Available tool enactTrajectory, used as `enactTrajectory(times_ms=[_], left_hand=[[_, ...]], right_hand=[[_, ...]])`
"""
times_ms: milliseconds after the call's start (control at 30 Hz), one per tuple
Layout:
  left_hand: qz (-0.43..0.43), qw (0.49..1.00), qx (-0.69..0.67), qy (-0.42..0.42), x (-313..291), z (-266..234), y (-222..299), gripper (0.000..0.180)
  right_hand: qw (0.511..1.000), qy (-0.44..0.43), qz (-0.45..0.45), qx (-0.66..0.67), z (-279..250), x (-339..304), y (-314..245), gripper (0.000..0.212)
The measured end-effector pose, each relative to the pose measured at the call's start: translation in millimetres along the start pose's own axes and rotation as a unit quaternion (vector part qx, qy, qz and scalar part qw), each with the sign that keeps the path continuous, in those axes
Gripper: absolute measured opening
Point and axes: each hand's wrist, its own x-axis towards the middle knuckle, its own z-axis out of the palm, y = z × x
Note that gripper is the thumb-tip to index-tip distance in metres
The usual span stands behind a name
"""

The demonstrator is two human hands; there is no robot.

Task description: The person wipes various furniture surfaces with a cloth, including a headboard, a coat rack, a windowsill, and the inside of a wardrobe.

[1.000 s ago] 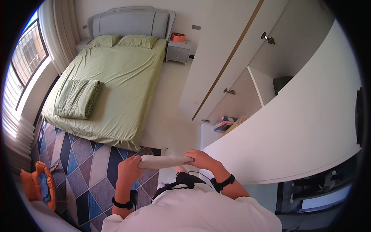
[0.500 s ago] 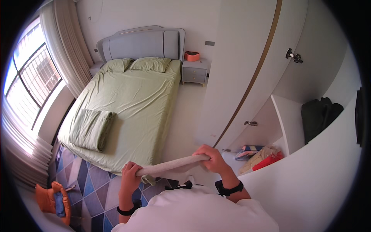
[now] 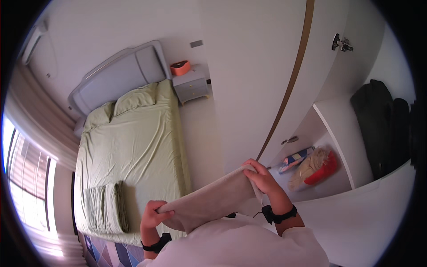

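A beige cloth is stretched between my two hands in front of my body, its lower part hanging down toward my white shirt. My left hand grips one upper corner, thumb on top and fingers curled behind. At the other upper corner, my right hand pinches the edge and is held higher than the left. Whether the cloth is a garment or a plain piece of fabric cannot be made out. The right hand is close to the open wardrobe's lower compartment.
A white wardrobe door stands open ahead. Inside the wardrobe are dark folded clothes, a beige bundle, a red bag and a blue-and-pink package. On the left is a green-sheeted bed with a folded quilt.
The cloth was a narrow, rolled-looking strip and now spreads wider between my hands. My right hand has risen and moved right. The view has turned toward the wardrobe.
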Motion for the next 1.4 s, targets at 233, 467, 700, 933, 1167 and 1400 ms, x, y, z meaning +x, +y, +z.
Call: enactTrajectory(times_ms=[233, 467, 700, 933, 1167, 1400], left_hand=[[0.029, 0.947, -0.195, -0.254, 211.1, 8.6, 32.0, 0.028], [0.15, 0.901, -0.031, -0.406, 257.2, 59.2, 75.6, 0.047], [0.395, 0.71, -0.026, -0.582, 284.4, 93.7, 124.3, 0.042], [0.698, 0.698, 0.149, 0.061, 315.9, 60.3, 167.4, 0.065], [0.478, 0.857, -0.131, 0.143, 367.8, 57.7, 179.1, 0.098], [0.272, 0.886, -0.364, -0.089, 377.1, 66.6, 158.8, 0.077]], right_hand=[[0.936, 0.34, -0.032, -0.088, 66.1, 18.8, -56.1, 0.027], [0.917, 0.178, -0.046, -0.355, 115.0, 21.3, -78.7, 0.081], [0.814, 0.519, -0.192, -0.175, 55.8, -15.0, -23.7, 0.072], [0.915, 0.375, -0.143, 0.042, -19.5, -15.8, 7.4, 0.058], [0.843, 0.383, -0.376, 0.04, -117.2, -19.8, -84.9, 0.052], [0.737, 0.417, -0.417, -0.33, -142.0, 84.3, -207.5, 0.044]])
